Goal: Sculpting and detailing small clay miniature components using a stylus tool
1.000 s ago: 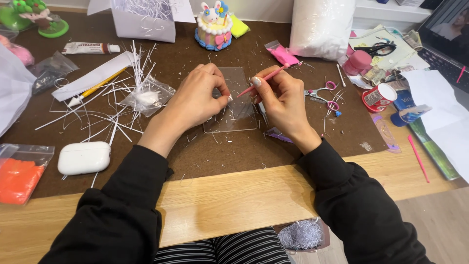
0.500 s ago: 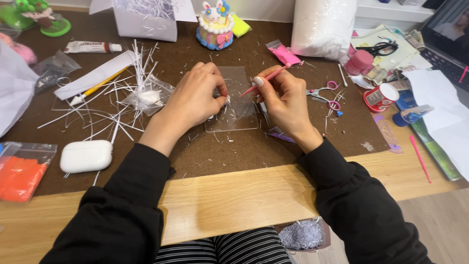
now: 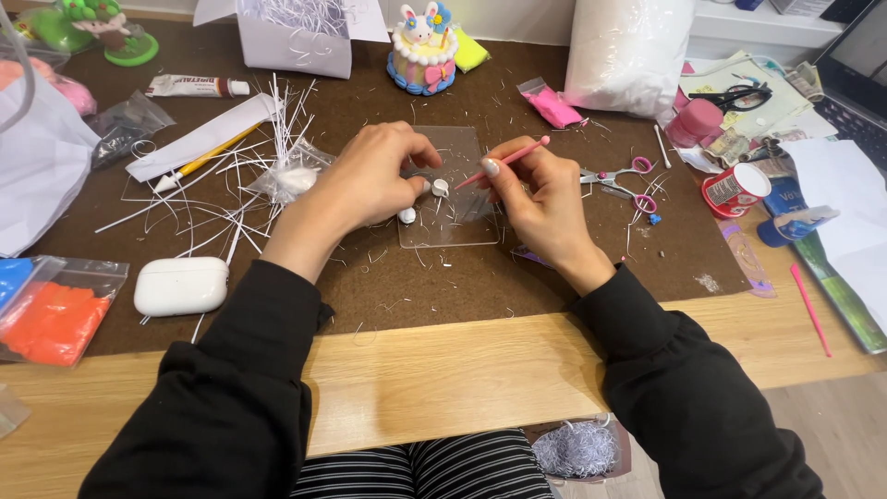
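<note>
A clear plastic sheet (image 3: 462,226) lies on the brown mat (image 3: 573,268) in front of me. My left hand (image 3: 370,180) rests on its left part, fingertips pinching a small white clay piece (image 3: 440,188); another white lump (image 3: 407,215) lies just below. My right hand (image 3: 536,199) holds a thin pink modelling tool (image 3: 514,159) like a pen, its tip pointing left toward the white piece.
White paper shreds (image 3: 231,185) scatter left of the sheet, by a white earbud case (image 3: 180,286) and bags of orange clay (image 3: 55,319). Pink-handled scissors (image 3: 619,176), a red cup (image 3: 735,189), a clay bunny cake (image 3: 422,46), a white box (image 3: 296,37) and a white bag (image 3: 628,51) surround.
The hands have stayed over the clear sheet; the pink tool's tip has shifted slightly toward the small white piece at my left fingertips.
</note>
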